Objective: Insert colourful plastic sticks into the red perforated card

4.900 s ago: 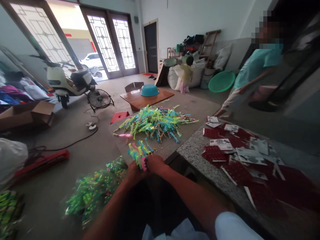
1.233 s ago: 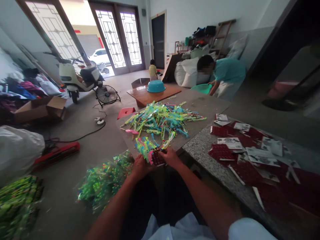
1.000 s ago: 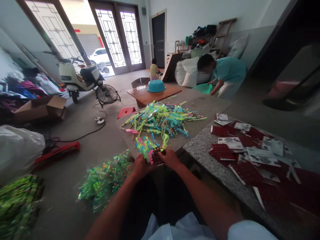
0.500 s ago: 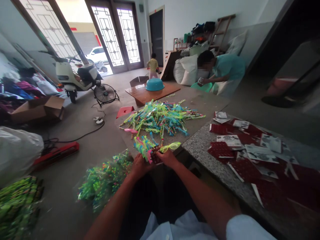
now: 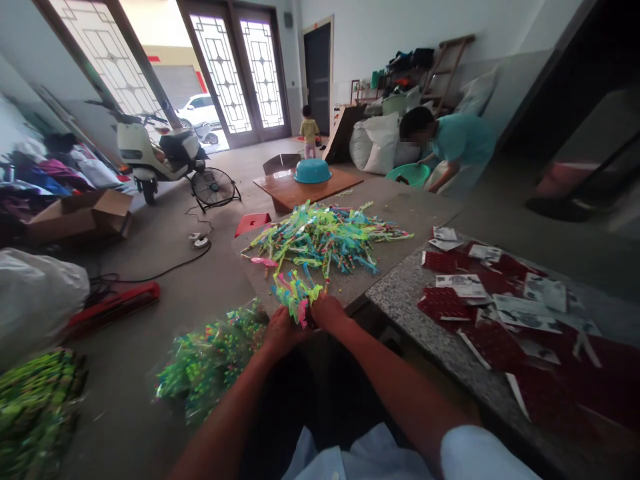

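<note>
two hands meet at the near edge of the grey surface (image 5: 390,203): the left hand (image 5: 279,331) has its fingers closed round a bundle of bright ribbons (image 5: 296,292), just short of the loose pile (image 5: 325,237). half a second ago a yellow-green strand stuck out rightward past the right hand (image 5: 330,313); now that hand presses against the bundle, fingers curled, what they grip hidden, so i can't tell. the ribbons point forward lengthwise, seemingly leaning left. print on the white slips (image 5: 461,285) is unreadable.

Bright multicoloured bunch (image 5: 293,292); between both hands (image 5: 280,328)
</note>
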